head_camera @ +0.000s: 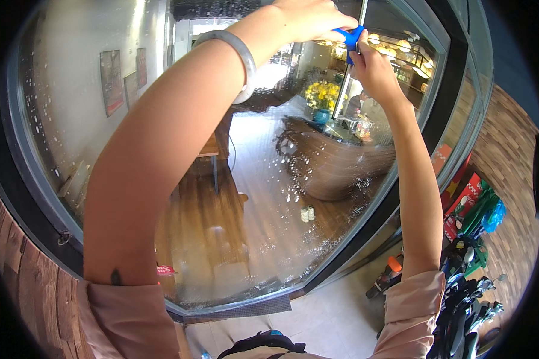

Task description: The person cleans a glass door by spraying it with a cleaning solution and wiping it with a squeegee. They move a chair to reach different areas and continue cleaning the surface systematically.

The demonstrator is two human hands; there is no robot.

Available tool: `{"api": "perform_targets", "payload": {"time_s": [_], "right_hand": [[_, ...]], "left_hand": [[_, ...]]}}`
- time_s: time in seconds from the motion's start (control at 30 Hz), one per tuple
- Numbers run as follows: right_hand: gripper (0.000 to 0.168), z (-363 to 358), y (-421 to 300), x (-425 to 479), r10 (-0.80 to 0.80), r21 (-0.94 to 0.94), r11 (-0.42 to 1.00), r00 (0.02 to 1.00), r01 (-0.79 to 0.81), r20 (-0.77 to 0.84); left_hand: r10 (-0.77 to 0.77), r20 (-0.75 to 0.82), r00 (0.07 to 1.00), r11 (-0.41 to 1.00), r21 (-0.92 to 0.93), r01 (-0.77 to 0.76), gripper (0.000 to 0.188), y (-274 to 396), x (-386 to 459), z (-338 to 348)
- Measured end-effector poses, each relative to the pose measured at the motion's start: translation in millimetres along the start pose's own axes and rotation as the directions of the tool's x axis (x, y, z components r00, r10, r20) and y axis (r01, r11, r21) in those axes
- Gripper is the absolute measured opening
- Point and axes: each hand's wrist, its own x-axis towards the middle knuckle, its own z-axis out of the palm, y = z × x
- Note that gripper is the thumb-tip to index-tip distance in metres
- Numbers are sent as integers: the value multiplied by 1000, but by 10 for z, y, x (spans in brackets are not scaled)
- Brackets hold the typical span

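A large glass pane [269, 179] in a metal frame stands before me, speckled with white suds or drops. High on it, both my hands are at the blue plastic handle [352, 42] of a window squeegee, whose long pale blade [342, 94] runs nearly upright along the glass. My left hand [314, 20] grips the handle's upper part from the left, and a grey bangle circles that wrist. Just to the right, my right hand [373, 63] closes on the handle's lower part. How the fingers wrap behind the handle is partly hidden.
Behind the glass show a curved wooden counter [332, 166], a vase of yellow flowers [322, 116] and a partly visible person. A dark frame post [449, 85] borders the pane at right. Several motorbikes [462, 305] are at lower right, and a dark mat [260, 307] lies below the pane.
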Motion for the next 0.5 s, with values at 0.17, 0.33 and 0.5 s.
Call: {"api": "perform_targets", "payload": {"time_s": [0.17, 0.33, 0.5], "right_hand": [[47, 96, -402, 123, -28, -33, 999, 1000, 28, 6], [49, 207, -936, 249, -98, -25, 995, 995, 98, -15], [50, 248, -1457, 378, -131, 4, 991, 990, 131, -50]], "left_hand": [[42, 11, 999, 998, 38, -42, 22, -170, -399, -394], [-416, 375, 828, 691, -462, 556, 34, -190, -771, -921], [-42, 65, 997, 993, -111, 49, 33, -556, -1266, -1065]]}}
